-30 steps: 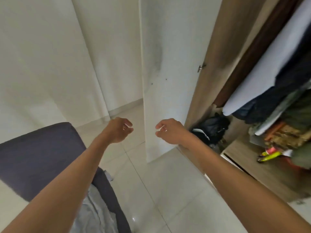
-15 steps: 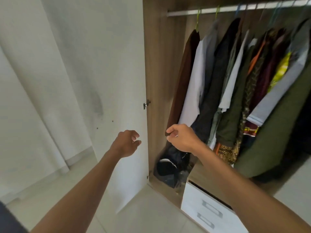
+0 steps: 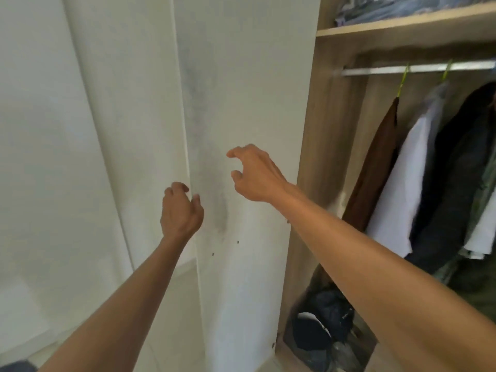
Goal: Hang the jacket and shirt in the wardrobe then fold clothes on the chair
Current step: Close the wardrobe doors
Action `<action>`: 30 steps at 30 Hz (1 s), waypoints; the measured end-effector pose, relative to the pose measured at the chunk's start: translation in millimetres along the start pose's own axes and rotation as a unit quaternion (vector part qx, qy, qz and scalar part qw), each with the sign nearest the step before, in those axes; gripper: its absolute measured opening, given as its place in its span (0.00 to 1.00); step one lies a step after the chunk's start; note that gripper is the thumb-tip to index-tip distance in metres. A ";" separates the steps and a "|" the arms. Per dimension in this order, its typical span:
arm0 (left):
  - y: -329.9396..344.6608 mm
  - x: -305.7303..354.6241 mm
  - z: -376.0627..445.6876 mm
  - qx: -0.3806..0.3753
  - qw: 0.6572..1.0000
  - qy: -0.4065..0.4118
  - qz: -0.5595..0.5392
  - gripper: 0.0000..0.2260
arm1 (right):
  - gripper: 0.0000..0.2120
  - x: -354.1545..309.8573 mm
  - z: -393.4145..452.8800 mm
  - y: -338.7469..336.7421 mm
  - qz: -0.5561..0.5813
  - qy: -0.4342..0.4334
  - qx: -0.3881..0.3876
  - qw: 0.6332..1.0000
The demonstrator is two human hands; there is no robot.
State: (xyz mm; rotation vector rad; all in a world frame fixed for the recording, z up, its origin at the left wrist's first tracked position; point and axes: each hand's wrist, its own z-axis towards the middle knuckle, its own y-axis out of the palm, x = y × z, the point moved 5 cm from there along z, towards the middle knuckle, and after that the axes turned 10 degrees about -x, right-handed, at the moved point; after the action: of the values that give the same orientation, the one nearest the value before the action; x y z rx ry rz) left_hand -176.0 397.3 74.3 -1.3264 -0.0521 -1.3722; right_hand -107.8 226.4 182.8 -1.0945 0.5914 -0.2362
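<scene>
Both bare hands are raised before the open white wardrobe door [image 3: 249, 103] — the left hand [image 3: 181, 210] at its free edge, the right hand [image 3: 255, 174] over its face, fingers loosely curled, nothing held. The wood-grain wardrobe [image 3: 319, 157] stands open rightward — hung garments [image 3: 397, 189] well apart from both hands.

Wardrobe [image 3: 308, 157] interior: top shelf [image 3: 402, 25] carrying folded blue fabric [image 3: 402, 6]; rail [image 3: 418, 69] bearing hung garments [image 3: 397, 189]; wardrobe floor [image 3: 290, 353] holding dark bags [image 3: 322, 326].
</scene>
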 end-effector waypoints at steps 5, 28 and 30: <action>-15.8 -7.4 66.4 -0.068 0.982 0.026 -0.172 0.23 | 0.30 -60.7 79.1 -0.4 -0.124 -0.081 0.070 0.986; 103.2 192.8 2.4 -0.383 0.841 0.215 -0.317 0.41 | 0.32 41.1 -54.8 -135.1 -0.320 -0.033 0.371 0.871; 121.6 218.0 -2.6 -0.332 0.861 0.258 -0.286 0.45 | 0.33 68.3 -76.5 -151.9 -0.379 0.039 0.356 0.853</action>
State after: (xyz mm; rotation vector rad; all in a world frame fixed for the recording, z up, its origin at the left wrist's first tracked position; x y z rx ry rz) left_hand -24.4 213.0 147.4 -1.5031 0.4688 -2.3710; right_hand -78.4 67.8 269.8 -0.5315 0.0725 -1.1047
